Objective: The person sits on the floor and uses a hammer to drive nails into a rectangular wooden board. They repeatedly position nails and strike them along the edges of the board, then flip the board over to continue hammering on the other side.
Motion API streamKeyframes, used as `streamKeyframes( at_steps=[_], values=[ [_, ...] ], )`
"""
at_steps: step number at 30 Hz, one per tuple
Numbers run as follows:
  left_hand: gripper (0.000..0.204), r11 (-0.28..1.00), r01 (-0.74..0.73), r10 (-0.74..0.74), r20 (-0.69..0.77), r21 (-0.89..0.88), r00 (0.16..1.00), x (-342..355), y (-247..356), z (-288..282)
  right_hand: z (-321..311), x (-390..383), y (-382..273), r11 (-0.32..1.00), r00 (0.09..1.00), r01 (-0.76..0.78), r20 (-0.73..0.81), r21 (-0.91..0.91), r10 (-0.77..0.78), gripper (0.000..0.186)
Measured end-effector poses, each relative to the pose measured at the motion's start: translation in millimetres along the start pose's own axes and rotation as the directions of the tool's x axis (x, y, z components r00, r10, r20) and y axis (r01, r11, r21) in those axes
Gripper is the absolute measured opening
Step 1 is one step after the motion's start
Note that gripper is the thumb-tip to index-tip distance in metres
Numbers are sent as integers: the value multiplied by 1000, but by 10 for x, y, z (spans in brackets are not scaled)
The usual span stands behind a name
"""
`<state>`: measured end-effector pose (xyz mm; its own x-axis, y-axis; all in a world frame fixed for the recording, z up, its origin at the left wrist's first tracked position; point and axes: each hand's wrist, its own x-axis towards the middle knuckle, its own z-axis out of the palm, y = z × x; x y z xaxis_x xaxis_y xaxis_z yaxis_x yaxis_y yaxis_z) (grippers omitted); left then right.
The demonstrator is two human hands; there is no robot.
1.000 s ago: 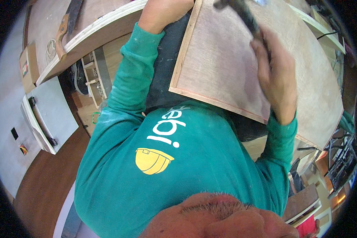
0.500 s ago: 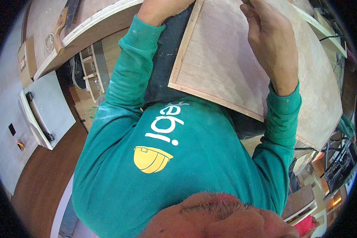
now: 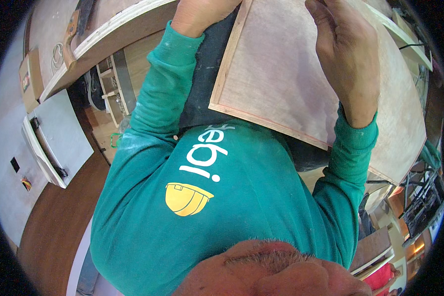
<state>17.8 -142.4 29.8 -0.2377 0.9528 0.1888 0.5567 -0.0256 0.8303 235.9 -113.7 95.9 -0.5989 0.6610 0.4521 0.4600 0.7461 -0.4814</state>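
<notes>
A pale plywood panel [image 3: 276,64] with thin wooden strips along its edges lies slanted in front of me, its near corner close to my body. My left hand [image 3: 204,14] is at the top edge of the view, beside the panel's left strip; its fingers are hidden. Above the panel is my right hand [image 3: 350,59], its fingers curled and drawn together. The picture's upper edge cuts off its fingertips, so whatever they hold cannot be made out.
A handsaw [image 3: 72,37] and a coil of pale cord [image 3: 57,58] lie on the bench at upper left, near a cardboard box [image 3: 30,79]. Below is a white hinged panel [image 3: 64,135]. Black metal stands [image 3: 424,197] are at right; a person in red [image 3: 380,278] shows lower right.
My right hand has shifted slightly right and toward me over the panel. My left hand has barely moved. More of the person in red shows at lower right.
</notes>
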Motion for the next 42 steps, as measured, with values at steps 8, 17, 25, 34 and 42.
streamKeyframes(
  at_steps=[8, 17, 25, 34, 42],
  values=[
    [18, 999, 10, -13, 64, 53, 998, 44, 17, -47, -22, 1, -46, 993, 996, -84, 24, 79, 82, 44],
    [18, 998, 17, -21, 48, 67, 999, 49, 24, -57, 41, -18, -46, 994, 998, 61, -13, -93, -63, 44],
    [16, 999, 22, -25, 52, 45, 998, 40, 6, -34, -8, 16, -178, 998, 998, -55, -32, -9, 54, 42],
    [17, 998, -29, 26, 49, 62, 998, 48, -20, -28, 69, -50, -14, 991, 999, 41, 41, -129, -36, 44],
    [16, 997, 28, -32, 59, 74, 998, 17, 22, -29, -24, 23, -98, 995, 987, 10, -159, -102, -26, 45]
  ],
)
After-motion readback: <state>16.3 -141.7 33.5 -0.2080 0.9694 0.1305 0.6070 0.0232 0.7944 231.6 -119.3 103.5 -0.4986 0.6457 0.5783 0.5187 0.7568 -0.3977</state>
